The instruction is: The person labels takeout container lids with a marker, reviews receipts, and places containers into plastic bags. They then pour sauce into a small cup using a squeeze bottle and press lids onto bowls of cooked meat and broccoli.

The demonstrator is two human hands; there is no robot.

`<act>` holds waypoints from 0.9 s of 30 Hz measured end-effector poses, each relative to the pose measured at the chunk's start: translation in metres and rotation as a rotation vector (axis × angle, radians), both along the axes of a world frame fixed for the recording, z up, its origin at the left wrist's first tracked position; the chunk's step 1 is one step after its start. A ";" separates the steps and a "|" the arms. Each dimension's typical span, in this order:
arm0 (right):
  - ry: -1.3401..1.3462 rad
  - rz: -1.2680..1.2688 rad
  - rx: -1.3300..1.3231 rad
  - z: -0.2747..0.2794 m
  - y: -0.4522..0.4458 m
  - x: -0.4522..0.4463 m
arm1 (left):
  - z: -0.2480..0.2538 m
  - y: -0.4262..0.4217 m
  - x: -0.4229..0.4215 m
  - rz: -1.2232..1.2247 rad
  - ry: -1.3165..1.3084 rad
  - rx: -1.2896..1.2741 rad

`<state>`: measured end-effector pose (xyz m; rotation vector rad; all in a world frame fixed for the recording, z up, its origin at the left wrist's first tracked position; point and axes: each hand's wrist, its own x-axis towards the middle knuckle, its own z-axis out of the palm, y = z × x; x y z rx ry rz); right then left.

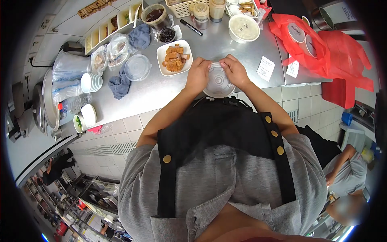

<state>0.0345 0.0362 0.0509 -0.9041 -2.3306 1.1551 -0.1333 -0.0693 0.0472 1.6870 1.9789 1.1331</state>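
Note:
At the front edge of the steel counter, a round translucent plastic lid lies between my two hands. My left hand is closed on its left rim, fingers bent over the far side. On the opposite rim my right hand grips with thumb and fingers pressed together. Whatever is beneath the lid is hidden. Just left of my left hand stands a white square dish of browned, crisp-looking meat pieces. Beyond my right hand is a white round tub with a marked lid.
Paper slips lie to the right, near red plastic bags holding lidded tubs. A black marker, squeeze bottles and a dark sauce tub stand behind. Leftward are a loose clear lid, blue cloths and stacked bowls.

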 end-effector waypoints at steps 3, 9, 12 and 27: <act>-0.015 0.028 -0.105 -0.002 0.008 0.000 | 0.003 0.003 -0.006 -0.031 -0.121 -0.087; 0.072 -0.030 -0.167 -0.022 0.006 0.005 | 0.006 0.000 -0.005 -0.031 -0.184 -0.149; 0.252 -0.125 -0.047 -0.034 0.003 0.008 | 0.004 -0.012 -0.005 0.053 -0.122 -0.096; -0.158 0.249 0.153 0.021 0.013 -0.023 | 0.002 -0.019 -0.001 0.192 0.296 -0.037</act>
